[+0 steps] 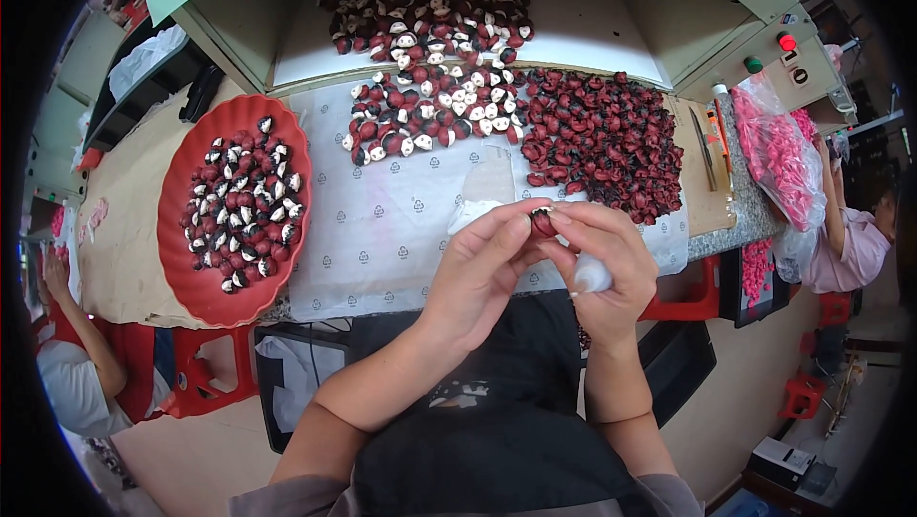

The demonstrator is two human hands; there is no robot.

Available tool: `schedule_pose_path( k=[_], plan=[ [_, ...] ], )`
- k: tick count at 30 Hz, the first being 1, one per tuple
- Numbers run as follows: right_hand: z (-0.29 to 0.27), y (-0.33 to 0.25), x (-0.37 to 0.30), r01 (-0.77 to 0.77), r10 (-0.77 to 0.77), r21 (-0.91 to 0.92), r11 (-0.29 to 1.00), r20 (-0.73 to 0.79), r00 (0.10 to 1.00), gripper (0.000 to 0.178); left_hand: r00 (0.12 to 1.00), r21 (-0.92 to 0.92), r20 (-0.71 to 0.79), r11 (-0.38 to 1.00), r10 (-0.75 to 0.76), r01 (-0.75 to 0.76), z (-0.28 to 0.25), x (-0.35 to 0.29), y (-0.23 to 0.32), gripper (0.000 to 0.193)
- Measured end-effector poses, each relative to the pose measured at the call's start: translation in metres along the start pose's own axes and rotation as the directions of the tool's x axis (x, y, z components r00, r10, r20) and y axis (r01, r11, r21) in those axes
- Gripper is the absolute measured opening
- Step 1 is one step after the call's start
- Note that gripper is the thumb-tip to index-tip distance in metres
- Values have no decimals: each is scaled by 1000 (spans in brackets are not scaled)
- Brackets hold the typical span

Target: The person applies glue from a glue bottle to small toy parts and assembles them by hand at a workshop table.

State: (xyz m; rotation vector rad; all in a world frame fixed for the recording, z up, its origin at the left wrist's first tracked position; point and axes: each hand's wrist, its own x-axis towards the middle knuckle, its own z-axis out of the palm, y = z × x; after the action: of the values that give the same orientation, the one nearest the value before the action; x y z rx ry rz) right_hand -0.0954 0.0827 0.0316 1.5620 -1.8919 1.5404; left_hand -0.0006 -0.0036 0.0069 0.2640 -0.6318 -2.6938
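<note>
Over the near edge of the table, my left hand (482, 269) pinches a small dark red and black piece (542, 222) between its fingertips. My right hand (611, 264) meets it there, its thumb and finger touching the same piece. Tucked in the right palm is a small white squeeze bottle (592, 274), its narrow tip pointing down. Beyond my hands spreads a heap of loose dark red and black cupped pieces (602, 140). To their left lie several small rounded doll heads (435, 111) with white faces and dark red and black backs.
A red scalloped tray (170, 221) at the left holds many similar heads. More heads fill an open-fronted box (630, 53) behind. Tweezers (704, 149) lie at the right, near a bag of pink pieces (778, 154). Other people (845, 240) sit at both sides.
</note>
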Motion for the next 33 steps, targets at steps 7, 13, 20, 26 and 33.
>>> schedule_pose_path(
  k=[7, 13, 20, 26, 33],
  plan=[
    [-3, -4, -5, 87, -92, -103, 991, -45, 995, 30, 996, 116, -43, 991, 74, -69, 7, -9, -1, 24],
    [-2, -11, -10, 126, -136, -133, 983, -74, 988, 29, 977, 285, -77, 944, 196, -167, 12, -17, -2, 23],
    [-9, -9, -11, -261, 266, 255, 931, 15, 964, 19, 903, 721, 110, 592, 416, -360, 3, -6, 7, 21],
    [-12, -10, -7, -569, 575, 587, 576, 204, 792, 9, 720, 811, 480, 59, 501, -582, 4, -4, 15, 24],
    [-13, -11, -4, -637, 601, 511, 577, 263, 755, 9, 685, 794, 569, -86, 455, -602, 1, -1, 19, 23]
  ],
)
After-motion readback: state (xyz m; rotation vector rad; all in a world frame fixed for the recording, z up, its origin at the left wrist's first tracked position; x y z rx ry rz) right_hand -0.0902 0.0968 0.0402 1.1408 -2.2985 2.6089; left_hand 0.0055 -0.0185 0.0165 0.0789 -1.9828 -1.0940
